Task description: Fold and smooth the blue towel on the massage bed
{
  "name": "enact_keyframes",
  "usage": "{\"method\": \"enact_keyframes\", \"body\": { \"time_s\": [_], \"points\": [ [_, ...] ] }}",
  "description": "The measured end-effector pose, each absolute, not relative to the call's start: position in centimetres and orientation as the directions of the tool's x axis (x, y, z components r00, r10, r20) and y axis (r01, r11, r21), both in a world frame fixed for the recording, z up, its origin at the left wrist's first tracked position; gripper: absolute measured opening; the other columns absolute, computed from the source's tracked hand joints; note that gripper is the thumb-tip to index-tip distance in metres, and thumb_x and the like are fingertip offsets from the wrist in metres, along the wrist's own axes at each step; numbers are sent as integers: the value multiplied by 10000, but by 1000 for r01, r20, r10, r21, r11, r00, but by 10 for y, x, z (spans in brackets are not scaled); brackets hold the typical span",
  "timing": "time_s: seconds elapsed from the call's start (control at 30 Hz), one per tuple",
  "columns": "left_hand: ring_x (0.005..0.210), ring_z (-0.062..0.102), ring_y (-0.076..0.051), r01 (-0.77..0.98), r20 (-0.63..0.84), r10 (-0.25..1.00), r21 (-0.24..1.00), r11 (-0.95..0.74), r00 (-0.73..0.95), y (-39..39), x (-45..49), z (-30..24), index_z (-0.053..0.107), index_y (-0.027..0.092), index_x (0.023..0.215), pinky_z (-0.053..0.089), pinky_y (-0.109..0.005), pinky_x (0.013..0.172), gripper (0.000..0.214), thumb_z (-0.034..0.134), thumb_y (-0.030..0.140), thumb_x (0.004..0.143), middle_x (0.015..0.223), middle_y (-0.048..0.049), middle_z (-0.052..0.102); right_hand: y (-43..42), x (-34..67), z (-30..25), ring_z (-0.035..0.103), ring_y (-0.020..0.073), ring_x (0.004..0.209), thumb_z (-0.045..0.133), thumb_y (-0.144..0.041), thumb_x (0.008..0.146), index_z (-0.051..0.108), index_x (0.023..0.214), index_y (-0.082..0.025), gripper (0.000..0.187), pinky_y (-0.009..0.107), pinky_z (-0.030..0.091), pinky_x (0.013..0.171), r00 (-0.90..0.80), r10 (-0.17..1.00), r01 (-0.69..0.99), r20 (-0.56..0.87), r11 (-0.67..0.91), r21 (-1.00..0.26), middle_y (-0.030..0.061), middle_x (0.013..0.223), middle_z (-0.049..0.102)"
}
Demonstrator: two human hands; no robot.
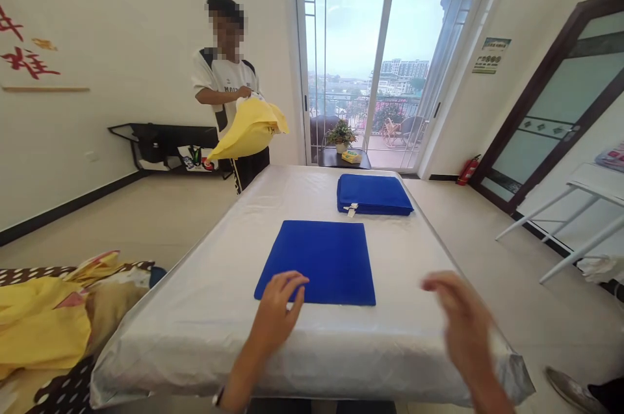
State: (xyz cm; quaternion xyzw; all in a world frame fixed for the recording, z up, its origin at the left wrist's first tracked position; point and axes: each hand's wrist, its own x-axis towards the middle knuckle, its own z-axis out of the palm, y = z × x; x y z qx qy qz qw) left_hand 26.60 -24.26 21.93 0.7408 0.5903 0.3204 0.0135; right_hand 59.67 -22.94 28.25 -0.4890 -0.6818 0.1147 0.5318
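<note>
A flat blue rectangular sheet, perhaps a board or folded cloth [324, 258], lies on the table in front of me. My left hand [281, 303] hovers over its near left corner, thumb and fingers apart, with nothing seen in it; whether the fingertips touch the sheet I cannot tell. To the right of the sheet, my right hand [461, 316] is in the air above the table, its fingers smeared by motion. Further back on the right side rests a stack of folded blue cloth [374, 193] with a white tag [351, 208] at its near edge.
A silvery cover [219, 336] drapes the table. Beyond its far left corner a person [229, 86] holds a yellow cloth [253, 128]. Yellow fabrics [43, 323] are heaped at the lower left. A white stool [589, 186] stands at right; a shoe [570, 388] shows at lower right.
</note>
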Motion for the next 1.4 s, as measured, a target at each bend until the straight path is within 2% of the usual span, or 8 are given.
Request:
{"method": "enact_keyframes", "body": {
  "time_s": [0.1,0.27,0.67,0.83,0.97,1.13,1.27,1.4],
  "points": [
    [1100,660,-259,900,346,935,379,-217,80,-180,245,224,711,234,1142,532,-468,1009,335,433,367,1011,1164,-87,716,-198,563,241,698,223,908,472,-295,1010,731,992,-242,265,382,607,829,-162,838,600,521,503,-622,69,971,735],
    [1189,632,-258,926,208,976,351,-140,69,-139,221,194,674,197,1249,500,-466,1077,398,415,394,1019,1288,-100,677,-175,528,166,644,281,1170,524,-248,976,697,1235,-253,311,481,558,997,-357,864,751,355,492,-440,95,1276,684],
    [1530,269,-343,983,80,996,173,-64,51,-183,201,124,417,297,1544,289,-607,1212,585,424,537,1010,1644,-100,338,-184,540,138,544,277,1352,512,-261,1004,625,1379,-255,392,502,472,1139,-369,888,784,276,457,-421,61,1449,599],
    [1503,342,-332,980,69,994,175,-91,80,-210,177,123,387,297,1559,389,-564,1168,630,422,577,995,1631,-102,368,-189,544,138,588,287,1301,552,-275,974,662,1334,-257,377,478,529,1080,-322,904,788,282,421,-450,82,1423,613],
    [1370,538,-312,959,123,983,230,-164,138,-222,150,133,558,331,1450,520,-474,1077,560,495,587,956,1549,-83,508,-192,559,139,641,292,1210,594,-280,943,702,1261,-271,336,455,579,997,-321,899,794,297,426,-432,93,1391,625],
    [1133,681,-294,938,221,962,267,-221,163,-222,135,147,778,324,1097,578,-447,980,389,535,581,935,1241,-87,707,-189,570,145,705,219,901,490,-199,993,760,1041,-270,284,369,610,774,-412,841,809,350,514,-284,70,1064,725],
    [1030,695,-281,923,200,960,292,-250,197,-221,139,151,760,300,1083,593,-425,884,374,568,576,920,1154,-91,725,-188,564,152,672,175,737,457,-121,1002,757,953,-256,332,311,562,655,-501,738,780,453,612,-133,45,906,728],
    [1024,663,-290,935,174,970,285,-213,168,-221,151,156,724,277,1085,560,-442,858,394,617,600,885,1127,-88,715,-190,558,159,684,175,756,493,-105,984,749,949,-241,292,309,567,699,-514,696,772,501,630,-84,48,914,742]
  ]
}}
